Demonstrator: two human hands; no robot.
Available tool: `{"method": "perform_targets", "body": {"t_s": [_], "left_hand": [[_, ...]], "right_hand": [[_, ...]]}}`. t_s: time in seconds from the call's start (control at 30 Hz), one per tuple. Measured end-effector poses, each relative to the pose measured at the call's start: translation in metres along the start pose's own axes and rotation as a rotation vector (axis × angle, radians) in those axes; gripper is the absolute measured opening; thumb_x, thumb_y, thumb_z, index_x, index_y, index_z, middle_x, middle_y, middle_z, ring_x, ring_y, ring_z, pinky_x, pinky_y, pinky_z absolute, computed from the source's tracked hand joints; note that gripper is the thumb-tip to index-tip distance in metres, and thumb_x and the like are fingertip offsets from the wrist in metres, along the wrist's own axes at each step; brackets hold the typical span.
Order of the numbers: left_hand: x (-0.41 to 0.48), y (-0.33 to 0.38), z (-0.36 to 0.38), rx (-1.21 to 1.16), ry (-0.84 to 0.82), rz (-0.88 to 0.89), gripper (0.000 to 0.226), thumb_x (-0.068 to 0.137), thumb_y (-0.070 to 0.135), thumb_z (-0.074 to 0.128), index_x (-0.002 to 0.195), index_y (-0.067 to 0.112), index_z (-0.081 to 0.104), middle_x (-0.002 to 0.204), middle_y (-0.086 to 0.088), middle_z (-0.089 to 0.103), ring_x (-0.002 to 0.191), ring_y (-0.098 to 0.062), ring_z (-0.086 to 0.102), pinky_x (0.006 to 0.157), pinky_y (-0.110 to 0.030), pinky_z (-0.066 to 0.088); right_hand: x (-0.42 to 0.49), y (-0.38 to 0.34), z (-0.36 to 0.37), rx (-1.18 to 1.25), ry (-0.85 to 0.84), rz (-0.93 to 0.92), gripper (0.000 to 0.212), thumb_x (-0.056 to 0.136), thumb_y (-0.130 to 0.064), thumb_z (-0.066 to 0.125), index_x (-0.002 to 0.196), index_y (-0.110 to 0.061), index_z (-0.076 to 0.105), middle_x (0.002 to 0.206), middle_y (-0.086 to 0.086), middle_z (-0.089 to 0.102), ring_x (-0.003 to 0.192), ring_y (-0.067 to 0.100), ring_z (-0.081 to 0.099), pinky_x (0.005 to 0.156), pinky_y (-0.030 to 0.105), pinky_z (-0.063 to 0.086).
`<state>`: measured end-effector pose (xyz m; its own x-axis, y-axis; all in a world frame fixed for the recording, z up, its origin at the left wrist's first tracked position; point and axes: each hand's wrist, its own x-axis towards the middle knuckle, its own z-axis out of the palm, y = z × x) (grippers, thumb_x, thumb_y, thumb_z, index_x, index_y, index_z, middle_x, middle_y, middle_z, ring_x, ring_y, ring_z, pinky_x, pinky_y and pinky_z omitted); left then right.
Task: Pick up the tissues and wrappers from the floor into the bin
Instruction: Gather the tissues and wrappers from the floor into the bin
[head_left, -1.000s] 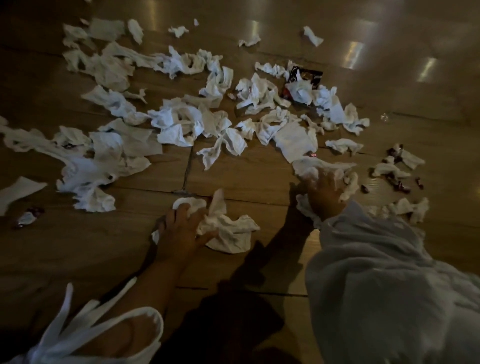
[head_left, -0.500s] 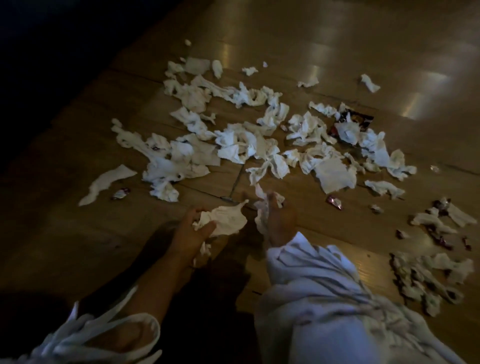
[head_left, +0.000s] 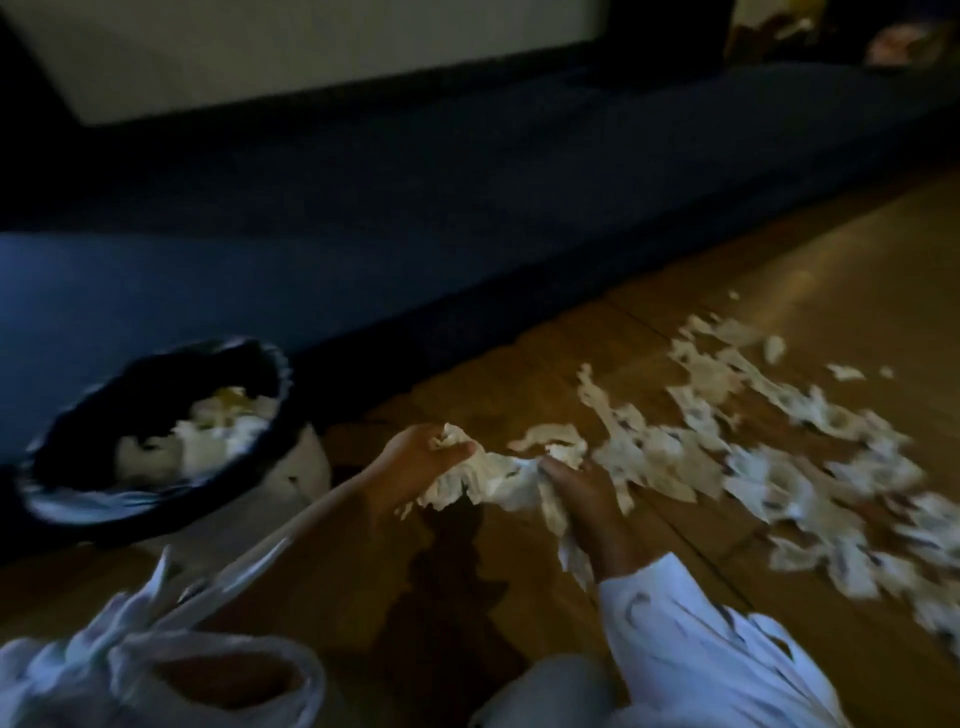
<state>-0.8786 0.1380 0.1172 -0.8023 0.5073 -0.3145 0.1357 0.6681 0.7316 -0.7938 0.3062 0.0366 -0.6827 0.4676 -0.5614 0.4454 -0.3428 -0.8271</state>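
Head view, dim and smeared by motion. Nearest me are the white sleeves, the left sleeve (head_left: 156, 670) and the right sleeve (head_left: 701, 665).

Just beyond them both hands are up off the floor (head_left: 363, 597) and close together, clamped on one crumpled wad (head_left: 488, 480) of tissues. The left hand (head_left: 415, 462) has its fingers curled round one end and the right hand (head_left: 582, 499) round the other. A loose tail hangs under the right wrist. I can make out no wrapper in the wad.

The bin (head_left: 283, 405), lined in black, stands left of the hands at the floor's far left edge, against a dark blue strip (head_left: 363, 234) that I cannot identify. Some binned tissues (head_left: 208, 441) already lie inside.

Loose tissues (head_left: 753, 467) are scattered across the floor toward its right edge.

Judgement: I read this as the carry step, with the load gathered but not yet dropped. The next move calls for swinging the wad left until it is over the rim, then letting go with both hands. The hanging tail could fall short of the bin. Much litter remains, so the task looks well short of done.
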Motion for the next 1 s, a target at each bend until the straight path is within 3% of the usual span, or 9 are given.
{"method": "perform_targets", "body": {"t_s": [0.1,0.23,0.4,0.57,0.67,0.73,0.8,0.87,1.0], "left_hand": [[-0.006,-0.017,-0.062,-0.046,0.147,-0.012,0.024,0.090,0.029,0.057,0.102,0.010,0.065,0.092,-0.007,0.067,0.081,-0.019,0.065,0.068,-0.029,0.051],[-0.019,-0.070,-0.140,-0.196,0.365,-0.123,0.018,0.090,0.024,0.057,0.098,0.009,0.063,0.085,-0.005,0.061,0.076,-0.018,0.058,0.062,-0.025,0.044],[-0.014,-0.137,-0.220,-0.591,0.720,-0.274,0.028,0.088,0.019,0.061,0.105,-0.002,0.063,0.080,-0.007,0.060,0.085,-0.023,0.054,0.069,-0.028,0.042],[0.009,-0.167,-0.237,-0.682,0.884,-0.377,0.034,0.087,0.030,0.059,0.113,0.009,0.061,0.109,-0.018,0.065,0.094,-0.031,0.061,0.084,-0.034,0.050],[0.015,-0.174,-0.242,-0.612,0.920,-0.352,0.042,0.087,0.037,0.055,0.118,0.009,0.055,0.115,-0.016,0.061,0.105,-0.034,0.058,0.096,-0.042,0.047],[0.015,-0.178,-0.247,-0.608,0.865,-0.307,0.053,0.086,0.045,0.055,0.124,0.009,0.049,0.119,-0.016,0.058,0.109,-0.035,0.056,0.095,-0.044,0.048],[0.013,-0.184,-0.248,-0.549,0.727,-0.308,0.065,0.083,0.054,0.053,0.127,0.006,0.047,0.124,-0.026,0.054,0.115,-0.045,0.051,0.094,-0.051,0.045],[0.012,-0.190,-0.248,-0.447,0.631,-0.319,0.067,0.085,0.056,0.049,0.126,0.002,0.048,0.128,-0.030,0.052,0.119,-0.047,0.048,0.095,-0.050,0.043],[0.004,-0.190,-0.242,-0.306,0.557,-0.229,0.044,0.089,0.047,0.048,0.107,0.007,0.057,0.102,-0.016,0.059,0.090,-0.028,0.055,0.076,-0.031,0.039]], "right_hand": [[-0.020,-0.020,0.061,-0.058,-0.093,-0.082,0.020,0.091,-0.016,0.056,0.103,-0.001,0.060,0.083,0.012,0.061,0.070,0.019,0.055,0.049,0.018,0.048],[-0.028,-0.045,0.162,-0.103,-0.163,-0.113,0.046,0.087,-0.019,0.062,0.125,0.000,0.046,0.104,0.012,0.060,0.101,0.033,0.060,0.078,0.033,0.051],[-0.036,-0.093,0.267,-0.211,-0.338,-0.310,0.025,0.083,-0.022,0.069,0.100,-0.005,0.063,0.093,0.013,0.064,0.065,0.010,0.053,0.057,0.024,0.042],[-0.012,-0.106,0.357,-0.204,-0.447,-0.332,0.023,0.091,-0.035,0.051,0.085,-0.016,0.063,0.081,0.001,0.057,0.074,0.015,0.053,0.074,0.029,0.043],[-0.002,-0.101,0.394,-0.146,-0.466,-0.268,0.033,0.094,-0.025,0.039,0.061,-0.019,0.042,0.063,0.000,0.045,0.060,0.014,0.042,0.059,0.028,0.037],[0.006,-0.096,0.407,-0.179,-0.458,-0.285,0.028,0.094,-0.023,0.042,0.067,-0.016,0.045,0.067,0.003,0.049,0.060,0.015,0.046,0.052,0.024,0.039],[0.011,-0.089,0.411,-0.342,-0.465,-0.351,0.019,0.091,-0.030,0.051,0.101,-0.013,0.049,0.096,0.007,0.054,0.083,0.021,0.056,0.067,0.026,0.047],[0.011,-0.086,0.402,-0.593,-0.460,-0.455,0.046,0.090,-0.028,0.053,0.130,-0.010,0.039,0.121,0.004,0.048,0.113,0.025,0.052,0.093,0.033,0.043],[0.006,-0.072,0.369,-0.842,-0.331,-0.724,0.033,0.092,-0.020,0.047,0.123,-0.009,0.051,0.123,0.013,0.058,0.112,0.029,0.054,0.089,0.031,0.042]]}}
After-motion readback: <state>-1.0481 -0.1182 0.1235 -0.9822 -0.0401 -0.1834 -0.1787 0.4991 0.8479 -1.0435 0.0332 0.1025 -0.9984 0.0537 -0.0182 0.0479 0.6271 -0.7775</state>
